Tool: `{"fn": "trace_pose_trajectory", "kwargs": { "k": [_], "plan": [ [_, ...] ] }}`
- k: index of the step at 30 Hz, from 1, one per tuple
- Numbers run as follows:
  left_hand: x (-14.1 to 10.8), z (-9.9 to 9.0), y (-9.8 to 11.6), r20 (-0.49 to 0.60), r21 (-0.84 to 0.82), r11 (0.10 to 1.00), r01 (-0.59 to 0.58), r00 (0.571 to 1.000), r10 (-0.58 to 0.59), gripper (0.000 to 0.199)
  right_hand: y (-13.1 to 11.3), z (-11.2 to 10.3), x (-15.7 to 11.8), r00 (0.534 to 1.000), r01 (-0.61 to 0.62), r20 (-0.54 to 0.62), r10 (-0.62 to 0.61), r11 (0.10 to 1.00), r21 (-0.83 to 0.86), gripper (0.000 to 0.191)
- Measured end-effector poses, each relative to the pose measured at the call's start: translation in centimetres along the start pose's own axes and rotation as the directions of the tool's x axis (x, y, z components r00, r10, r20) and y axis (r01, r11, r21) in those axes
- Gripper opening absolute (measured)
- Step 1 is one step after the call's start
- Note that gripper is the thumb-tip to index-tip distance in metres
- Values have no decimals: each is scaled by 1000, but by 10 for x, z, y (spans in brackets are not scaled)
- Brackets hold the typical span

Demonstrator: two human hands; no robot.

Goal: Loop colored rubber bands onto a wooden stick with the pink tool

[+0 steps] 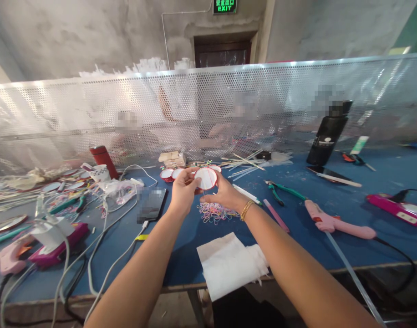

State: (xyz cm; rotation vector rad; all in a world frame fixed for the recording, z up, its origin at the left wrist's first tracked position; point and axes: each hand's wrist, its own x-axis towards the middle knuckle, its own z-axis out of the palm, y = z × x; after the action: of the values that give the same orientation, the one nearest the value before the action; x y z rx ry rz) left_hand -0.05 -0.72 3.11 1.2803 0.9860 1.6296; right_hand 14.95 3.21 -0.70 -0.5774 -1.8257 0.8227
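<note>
Pinched grip on the left, and the left hand (pixel 183 191) has the red-rimmed round piece (pixel 205 178) by its edge, up above the table (pixel 183 262), just over a heap of colourful bands (pixel 216 212). Right hand (pixel 227 193) curls at the opposite edge, thumb spread below; whether those fingers press on it, I cannot tell.

What a bright little thing: flat white face turned to us, red rim all round, a thin reddish line across it.

On to the containers! Small red cups (pixel 166 174) sit beyond the hands, pale inside. Over left, a patterned cup (pixel 99 173) has something white poking out, with a clear plastic bag (pixel 123 190) beside it, contents a jumble. Red bottle (pixel 106 163) just behind, black bottle (pixel 328 136) far right, both capped.

Now the writing: the green sign (pixel 224 6) reads "安全出口 EXIT". That black bottle wears a round white mark, its lettering too small to read.
</note>
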Motion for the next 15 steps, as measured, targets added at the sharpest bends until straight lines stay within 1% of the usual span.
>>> {"fn": "trace_pose_trajectory", "kwargs": {
  "k": [6,9,10,12,15],
  "plan": [
    [0,0,0,-8,-16,1000,3,1000,-3,37,1,-1,1,1000,25,-17,-25,1000,-17,86],
    [0,1,-1,-5,-31,999,9,1000,-9,37,2,1,1,998,31,-55,-33,999,-33,83],
    [0,1,-1,-7,-35,999,13,1000,-13,36,3,2,1,997,16,-78,-18,999,-31,81],
    [1,1,-2,-11,-40,999,17,1000,-18,36,6,6,2,991,-57,-118,57,998,2,77],
    [1,0,-2,3,-43,999,18,1000,-18,37,10,10,5,976,-167,-108,188,970,179,71]
  ]
}}
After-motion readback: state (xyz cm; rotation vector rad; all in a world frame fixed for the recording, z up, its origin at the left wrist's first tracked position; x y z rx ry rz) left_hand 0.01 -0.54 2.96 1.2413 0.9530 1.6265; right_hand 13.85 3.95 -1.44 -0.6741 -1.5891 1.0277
